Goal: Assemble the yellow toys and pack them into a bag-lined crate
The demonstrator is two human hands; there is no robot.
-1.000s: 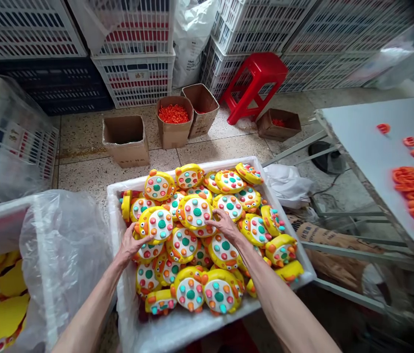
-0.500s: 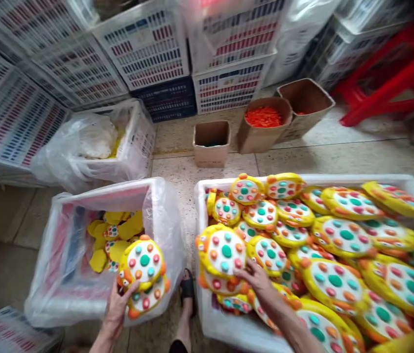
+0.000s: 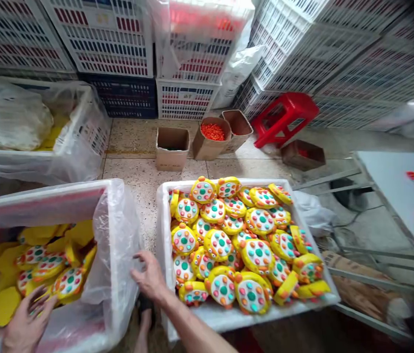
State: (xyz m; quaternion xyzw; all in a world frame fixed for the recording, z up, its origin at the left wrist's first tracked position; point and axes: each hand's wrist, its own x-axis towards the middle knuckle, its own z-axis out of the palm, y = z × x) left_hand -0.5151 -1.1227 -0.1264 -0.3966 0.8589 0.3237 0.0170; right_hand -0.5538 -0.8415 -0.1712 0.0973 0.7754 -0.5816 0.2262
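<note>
Now | left hand (image 3: 26, 323) open, toys released into lined crate (image 3: 45, 201) | right hand (image 3: 150, 277) open, empty, off toy pile (image 3: 239, 240)

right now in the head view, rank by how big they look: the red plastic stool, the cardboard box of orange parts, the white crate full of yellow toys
1. White crate full of yellow toys, by far the largest, though nearest the camera.
2. Red plastic stool.
3. Cardboard box of orange parts, somewhat smaller than the stool.

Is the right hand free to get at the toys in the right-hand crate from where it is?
Probably yes. The right hand is open and empty, hovering between the crates beside the white crate. That crate has no lid, and the yellow toys are heaped above its rim.
</note>
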